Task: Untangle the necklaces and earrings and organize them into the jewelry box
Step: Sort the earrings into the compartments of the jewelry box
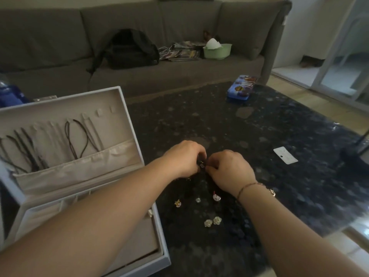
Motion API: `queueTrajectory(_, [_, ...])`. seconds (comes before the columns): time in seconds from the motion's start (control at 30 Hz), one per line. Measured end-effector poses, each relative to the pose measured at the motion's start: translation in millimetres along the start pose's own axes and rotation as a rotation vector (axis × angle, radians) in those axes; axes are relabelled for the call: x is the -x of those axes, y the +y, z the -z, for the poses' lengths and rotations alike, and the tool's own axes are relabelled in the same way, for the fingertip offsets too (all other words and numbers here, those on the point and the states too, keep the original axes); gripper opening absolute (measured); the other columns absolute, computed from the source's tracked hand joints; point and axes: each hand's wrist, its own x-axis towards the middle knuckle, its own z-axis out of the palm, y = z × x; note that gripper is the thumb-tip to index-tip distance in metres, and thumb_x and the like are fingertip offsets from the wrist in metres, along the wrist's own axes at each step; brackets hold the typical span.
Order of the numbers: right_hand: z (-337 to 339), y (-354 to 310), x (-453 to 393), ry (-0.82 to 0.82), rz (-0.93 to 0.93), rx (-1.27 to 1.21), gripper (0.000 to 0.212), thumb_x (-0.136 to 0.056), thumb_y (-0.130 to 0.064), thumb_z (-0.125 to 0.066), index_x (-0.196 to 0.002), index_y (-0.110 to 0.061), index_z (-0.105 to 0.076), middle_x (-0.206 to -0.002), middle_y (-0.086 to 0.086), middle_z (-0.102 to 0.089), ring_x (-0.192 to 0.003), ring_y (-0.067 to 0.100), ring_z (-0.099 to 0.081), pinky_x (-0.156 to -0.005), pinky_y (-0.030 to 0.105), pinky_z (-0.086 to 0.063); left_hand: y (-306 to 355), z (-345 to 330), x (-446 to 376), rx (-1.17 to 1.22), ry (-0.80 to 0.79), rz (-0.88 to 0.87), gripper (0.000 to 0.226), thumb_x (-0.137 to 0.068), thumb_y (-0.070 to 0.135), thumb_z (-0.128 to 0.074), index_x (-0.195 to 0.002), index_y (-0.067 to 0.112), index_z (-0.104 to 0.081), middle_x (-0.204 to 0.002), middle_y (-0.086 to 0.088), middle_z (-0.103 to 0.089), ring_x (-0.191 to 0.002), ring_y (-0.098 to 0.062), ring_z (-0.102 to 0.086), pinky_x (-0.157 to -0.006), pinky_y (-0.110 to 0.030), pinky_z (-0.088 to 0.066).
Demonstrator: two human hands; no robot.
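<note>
Left hand (184, 156): fingers curled, pinched a small earring (202, 164).
Right hand (229, 168): pinched it too.
Jewelry box (127, 108): lay open beside them.

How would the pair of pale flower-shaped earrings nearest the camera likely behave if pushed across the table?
The flower earrings look small and light, so probably skid on the glossy dark table. Their rounded shape suggests they may tip or spin. Likely fiddly to pinch.

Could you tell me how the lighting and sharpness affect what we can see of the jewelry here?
Head view: dim and soft; bright daylight only at right. The small piece between the left hand and right hand blurs into the dark table; wide-angle bends the jewelry box.
</note>
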Motion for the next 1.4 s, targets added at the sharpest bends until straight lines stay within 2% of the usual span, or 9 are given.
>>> queueTrajectory(0.33, [0.5, 0.0, -0.5, -0.024, 0.082, 0.038, 0.021, -0.09, -0.034, -0.061, -0.111, -0.035, -0.064, -0.11, -0.007, -0.055, -0.106, 0.015, -0.053, -0.086, 0.034, -0.053, -3.5, -2.9, 0.8, -0.008, 0.096, -0.023, 0.016, -0.094, 0.023, -0.065, -0.105, 0.032, -0.072, -0.109, 0.009, -0.061, -0.097, -0.01, -0.059, -0.086, -0.031, -0.054])
queueTrajectory(0.43, [1.8, 2.0, -0.7, 0.006, 0.086, 0.057, 0.018, -0.093, -0.029, -0.059, -0.108, -0.034, -0.066, -0.11, -0.008, -0.057, -0.109, 0.016, -0.05, -0.085, 0.032, -0.052, -7.6, 6.8, 8.2, 0.36, 0.157, 0.068, 0.01, -0.092, 0.023, -0.069, -0.098, 0.028, -0.075, -0.103, 0.011, -0.069, -0.097, -0.004, -0.061, -0.085, -0.023, -0.047])
queueTrajectory(0.57, [2.9, 3.1, 0.9, -0.004, 0.119, 0.054, 0.012, -0.092, -0.028, -0.059, -0.102, -0.032, -0.064, -0.107, -0.009, -0.056, -0.108, 0.015, -0.047, -0.082, 0.029, -0.049, -12.0, 29.9, 40.0, 1.192, 0.044, 0.232, 0.014, -0.091, 0.016, -0.068, -0.101, 0.013, -0.076, -0.104, 0.001, -0.076, -0.102, -0.013, -0.068, -0.092, -0.031, -0.046])
queueTrajectory(0.7, [9.1, -3.4, 5.3, 0.019, 0.212, -0.016, 0.009, -0.088, -0.027, -0.065, -0.092, -0.035, -0.063, -0.104, -0.015, -0.054, -0.105, 0.01, -0.044, -0.078, 0.021, -0.042, -19.3, 43.0, 71.3, 1.526, -0.025, 0.266, 0.015, -0.08, 0.017, -0.071, -0.093, 0.012, -0.076, -0.106, -0.005, -0.076, -0.103, -0.018, -0.071, -0.095, -0.033, -0.047])
queueTrajectory(0.8, [18.8, -14.6, 15.5, 0.053, 0.311, -0.192, 0.016, -0.081, -0.025, -0.074, -0.079, -0.037, -0.064, -0.099, -0.018, -0.059, -0.098, 0.002, -0.049, -0.079, 0.016, -0.036, -19.9, 47.7, 89.3, 1.602, -0.004, 0.272, 0.015, -0.072, 0.018, -0.073, -0.086, 0.012, -0.075, -0.096, -0.005, -0.076, -0.095, -0.017, -0.073, -0.093, -0.033, -0.047])
queueTrajectory(0.9, [33.3, -32.1, 34.9, 0.048, 0.35, -0.546, 0.02, -0.074, -0.016, -0.081, -0.07, -0.03, -0.067, -0.092, -0.01, -0.068, -0.069, -0.002, -0.059, -0.069, 0.012, -0.041, -21.9, 49.9, 106.6, 1.603, 0.034, 0.271, 0.016, -0.07, 0.018, -0.073, -0.084, 0.01, -0.076, -0.091, -0.005, -0.075, -0.09, -0.017, -0.073, -0.089, -0.031, -0.049])
queueTrajectory(1.0, [48.6, -49.8, 52.7, -0.061, 0.333, -0.937, 0.014, -0.074, -0.007, -0.079, -0.072, -0.018, -0.071, -0.085, 0.001, -0.072, -0.068, 0.02, -0.062, -0.072, 0.033, -0.051, -26.4, 49.1, 124.6, 1.555, 0.049, 0.248, 0.013, -0.07, 0.02, -0.073, -0.077, 0.012, -0.078, -0.089, -0.006, -0.076, -0.085, -0.016, -0.073, -0.084, -0.03, -0.049])
queueTrajectory(1.13, [54.4, -70.5, 65.0, -0.271, 0.31, -1.315, 0.009, -0.067, -0.01, -0.078, -0.072, -0.014, -0.071, -0.071, 0.009, -0.066, -0.064, 0.014, -0.06, -0.057, 0.022, -0.046, -33.5, 48.8, 149.6, 1.599, 0.048, 0.239, 0.013, -0.063, 0.022, -0.075, -0.072, 0.013, -0.079, -0.084, -0.005, -0.075, -0.079, -0.016, -0.072, -0.08, -0.031, -0.049])
queueTrajectory(1.4, [39.9, -105.5, 74.3, -0.489, 0.252, -1.285, 0.012, -0.066, -0.009, -0.073, -0.078, -0.009, -0.074, -0.073, 0.014, -0.069, -0.065, 0.017, -0.066, -0.057, 0.022, -0.052, -48.8, 46.3, 187.6, 1.695, 0.063, 0.305, 0.03, -0.069, 0.019, -0.075, -0.094, 0.002, -0.077, -0.098, -0.019, -0.073, -0.079, -0.018, -0.07, -0.07, -0.027, -0.052])
